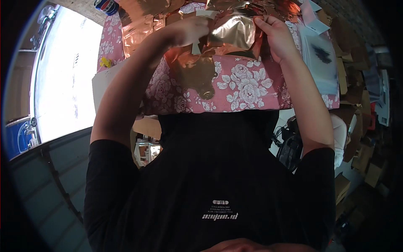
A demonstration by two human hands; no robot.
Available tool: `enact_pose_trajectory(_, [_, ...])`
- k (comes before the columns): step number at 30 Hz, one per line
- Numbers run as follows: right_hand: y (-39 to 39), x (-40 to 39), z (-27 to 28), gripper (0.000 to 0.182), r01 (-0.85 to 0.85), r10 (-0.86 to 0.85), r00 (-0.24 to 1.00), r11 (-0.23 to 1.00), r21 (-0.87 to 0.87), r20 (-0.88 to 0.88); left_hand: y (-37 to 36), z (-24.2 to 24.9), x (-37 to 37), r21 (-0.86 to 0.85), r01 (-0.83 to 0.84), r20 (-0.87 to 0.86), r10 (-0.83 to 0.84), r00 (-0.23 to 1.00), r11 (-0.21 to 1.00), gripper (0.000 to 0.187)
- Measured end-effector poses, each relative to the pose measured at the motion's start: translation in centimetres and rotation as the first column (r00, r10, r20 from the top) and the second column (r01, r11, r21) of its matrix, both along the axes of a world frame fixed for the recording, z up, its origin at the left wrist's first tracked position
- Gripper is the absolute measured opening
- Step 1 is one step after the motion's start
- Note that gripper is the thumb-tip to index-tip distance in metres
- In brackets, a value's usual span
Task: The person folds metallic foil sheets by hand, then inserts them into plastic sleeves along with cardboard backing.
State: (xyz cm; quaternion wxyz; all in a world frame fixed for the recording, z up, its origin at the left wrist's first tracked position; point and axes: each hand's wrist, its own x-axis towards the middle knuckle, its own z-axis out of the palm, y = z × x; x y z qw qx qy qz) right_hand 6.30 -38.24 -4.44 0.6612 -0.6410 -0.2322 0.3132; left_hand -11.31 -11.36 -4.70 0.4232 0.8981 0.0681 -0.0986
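Note:
A shiny copper-coloured foil sheet [233,33] lies at the far middle of the table, in front of me. My right hand [273,35] pinches its upper right edge between thumb and fingers. Over the foil's left side is my left hand [189,31], smeared by motion, its fingers near a pale card strip [196,47]; whether it grips anything is unclear. A thin transparent gold-brown piece [195,73] with a rounded end hangs below that hand onto the cloth. More copper foil [138,25] spreads to the left and behind.
Pink floral cloth [247,84] covers the table. At the back left stands a blue can [105,6]; a small yellow item [105,62] is below it. Clear plastic sleeves [321,59] lie at the right, below a white folded card [315,21]. Cardboard boxes [373,172] fill the right side.

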Motion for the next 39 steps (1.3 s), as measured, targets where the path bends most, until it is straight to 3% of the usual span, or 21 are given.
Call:
enact_pose_trajectory(1, [0.1,0.6,-0.2,0.016,-0.036,0.036,0.999,0.998,-0.060,-0.001,0.4,-0.4,-0.1,-0.281,-0.012,0.106,0.043,0.993,0.960,0.028])
enact_pose_trajectory(2, [0.3,0.9,-0.6,0.016,-0.036,0.036,0.999,0.998,-0.060,-0.003,0.7,-0.7,0.0,-0.280,-0.012,0.104,0.043,0.994,0.960,0.028])
enact_pose_trajectory(4, [0.7,1.1,-1.1,0.017,-0.018,0.013,0.999,0.992,-0.127,-0.035,0.3,0.6,-0.5,-0.400,-0.127,-0.030,0.126,0.992,0.908,0.058])
enact_pose_trajectory(5, [0.8,1.3,-1.4,0.017,-0.039,0.031,0.997,0.992,-0.118,-0.067,0.0,1.3,-0.7,-0.400,-0.128,-0.033,0.125,0.992,0.908,0.058])
enact_pose_trajectory(6, [0.8,1.4,-1.7,0.017,-0.037,0.029,0.997,0.992,-0.120,-0.071,-0.3,2.0,-0.9,-0.176,0.025,-0.005,-0.027,1.000,0.984,0.058])
enact_pose_trajectory(7, [0.9,1.4,-2.1,0.017,-0.038,0.035,0.999,0.995,-0.091,-0.031,-0.7,2.3,-1.0,0.058,0.181,-0.012,-0.181,0.983,0.982,0.059])
enact_pose_trajectory(8, [0.9,1.5,-2.4,0.019,-0.040,0.040,0.999,0.997,-0.062,0.009,-1.1,2.1,-1.2,0.054,0.183,-0.016,-0.183,0.983,0.982,0.059])
enact_pose_trajectory(10, [1.0,0.1,-1.2,0.020,0.008,-0.009,0.995,1.000,0.009,0.097,-1.7,1.9,-1.6,0.250,0.168,0.121,-0.203,0.972,0.953,0.057])
enact_pose_trajectory(12, [0.6,-1.1,-0.2,0.023,0.048,-0.063,0.981,0.995,0.084,0.185,-2.0,2.3,-1.7,0.262,0.168,0.142,-0.210,0.967,0.950,0.054])
enact_pose_trajectory(14, [-0.1,-2.2,0.3,0.032,0.207,-0.259,0.900,0.962,0.178,0.352,-1.9,2.1,-1.6,0.272,0.166,0.166,-0.216,0.962,0.948,0.051])
enact_pose_trajectory(16, [-2.5,-3.7,1.1,0.025,0.233,-0.282,0.881,0.957,0.170,0.380,-1.4,1.2,-1.3,0.269,0.218,0.252,-0.287,0.924,0.938,0.045])
enact_pose_trajectory(18, [-5.2,-4.2,1.4,0.029,0.283,-0.009,0.686,0.924,-0.255,0.728,-1.2,0.6,-1.3,0.233,0.227,0.302,-0.292,0.907,0.946,0.043])
enact_pose_trajectory(20, [-5.8,-4.9,1.2,0.031,0.239,0.071,0.677,0.920,-0.310,0.732,-1.3,0.3,-1.2,0.200,0.244,0.350,-0.302,0.887,0.949,0.040])
enact_pose_trajectory(22, [-6.1,-5.6,0.8,0.037,0.147,0.232,0.647,0.897,-0.416,0.727,-1.5,0.2,-1.3,0.204,0.210,0.256,-0.259,0.932,0.956,0.033])
enact_pose_trajectory(23, [-6.0,-5.5,0.2,0.034,0.094,0.229,0.768,0.884,-0.458,0.598,-1.7,0.3,-1.3,0.205,0.216,0.257,-0.265,0.929,0.955,0.033])
enact_pose_trajectory(29, [-5.2,-5.3,1.5,0.028,0.035,0.300,0.812,0.832,-0.554,0.501,-2.4,-0.1,-1.7,0.249,0.103,0.333,-0.185,0.925,0.963,0.051])
enact_pose_trajectory(34, [-4.7,-4.7,1.0,0.026,0.086,0.272,0.803,0.828,-0.555,0.530,-2.4,0.6,-1.5,0.303,0.096,0.185,-0.157,0.970,0.948,0.061])
enact_pose_trajectory(39, [-4.0,-4.1,1.4,0.026,0.162,0.295,0.753,0.783,-0.601,0.588,-2.8,0.3,-2.0,0.202,0.057,0.272,-0.112,0.956,0.978,0.065])
